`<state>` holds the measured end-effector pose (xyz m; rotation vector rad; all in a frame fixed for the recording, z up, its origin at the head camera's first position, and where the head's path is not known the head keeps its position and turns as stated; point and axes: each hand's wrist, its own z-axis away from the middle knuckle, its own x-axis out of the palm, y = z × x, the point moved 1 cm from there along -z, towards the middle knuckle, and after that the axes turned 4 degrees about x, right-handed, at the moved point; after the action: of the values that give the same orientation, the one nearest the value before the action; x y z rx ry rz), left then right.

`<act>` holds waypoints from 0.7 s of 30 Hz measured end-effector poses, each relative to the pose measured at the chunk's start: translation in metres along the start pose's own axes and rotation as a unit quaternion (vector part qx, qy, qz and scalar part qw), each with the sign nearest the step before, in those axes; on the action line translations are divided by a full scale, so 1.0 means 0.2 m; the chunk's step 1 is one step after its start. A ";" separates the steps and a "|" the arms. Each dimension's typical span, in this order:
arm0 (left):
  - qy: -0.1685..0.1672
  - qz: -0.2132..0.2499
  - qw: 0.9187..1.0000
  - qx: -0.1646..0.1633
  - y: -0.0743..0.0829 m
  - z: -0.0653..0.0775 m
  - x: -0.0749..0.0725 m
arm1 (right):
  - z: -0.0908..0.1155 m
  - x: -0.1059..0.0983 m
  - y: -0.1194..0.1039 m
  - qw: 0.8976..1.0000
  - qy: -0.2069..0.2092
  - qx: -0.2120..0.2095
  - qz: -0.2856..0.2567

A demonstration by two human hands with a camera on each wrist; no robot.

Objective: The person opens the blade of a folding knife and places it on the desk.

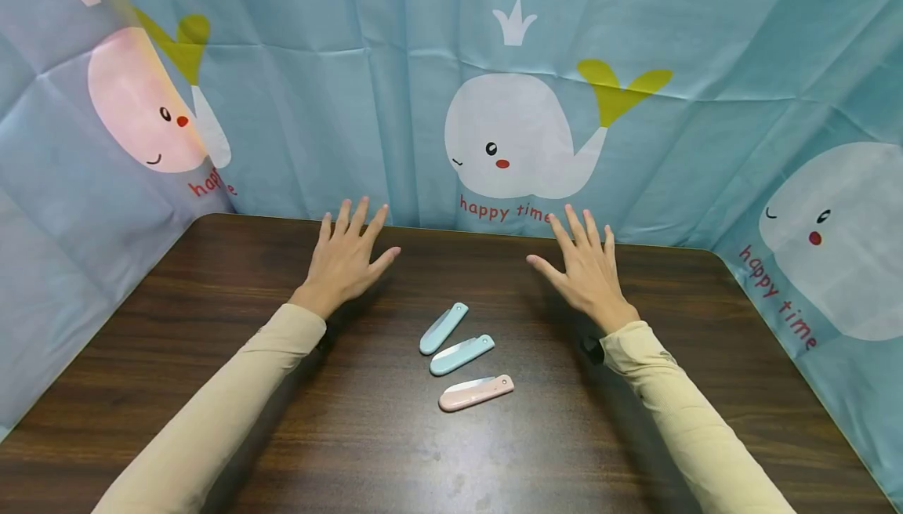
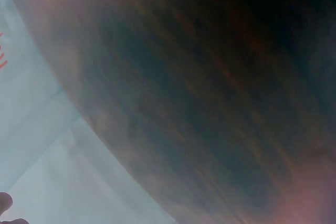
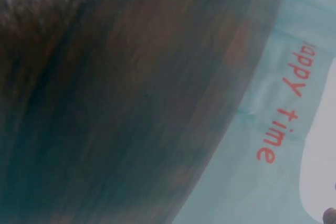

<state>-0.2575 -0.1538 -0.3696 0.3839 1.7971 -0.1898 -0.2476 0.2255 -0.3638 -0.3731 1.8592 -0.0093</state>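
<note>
Three small folding knives with their blades folded into the handles lie in a loose column near the middle of the table. The farthest is a light blue knife [image 1: 443,329]; just nearer is a second light blue knife [image 1: 462,355], and nearest is a pink knife [image 1: 476,393]. My left hand [image 1: 343,263], palm down with fingers spread, is beyond them to the left and holds nothing. To the right, my right hand [image 1: 587,271] is likewise spread and holds nothing. Only fingertips show at the bottom corners of the wrist views.
A dark brown wooden table [image 1: 339,436] fills the lower part of the head view. Along its back and sides hangs a light blue curtain [image 1: 303,122] printed with whales and red lettering. Both arms wear cream sleeves, with something dark at each wrist.
</note>
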 end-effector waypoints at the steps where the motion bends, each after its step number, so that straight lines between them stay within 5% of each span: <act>1: 0.000 -0.001 1.000 0.002 0.01 0.00 0.00 | 0.01 0.00 0.00 1.000 -0.001 -0.001 -0.001; 21: -0.004 0.007 0.999 0.031 0.13 0.10 -0.03 | 0.14 -0.06 -0.07 1.000 -0.010 -0.018 -0.015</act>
<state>-0.2299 -0.1372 -0.3673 0.4393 1.7829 -0.2379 -0.2149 0.2202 -0.3597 -0.4253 1.8353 0.0078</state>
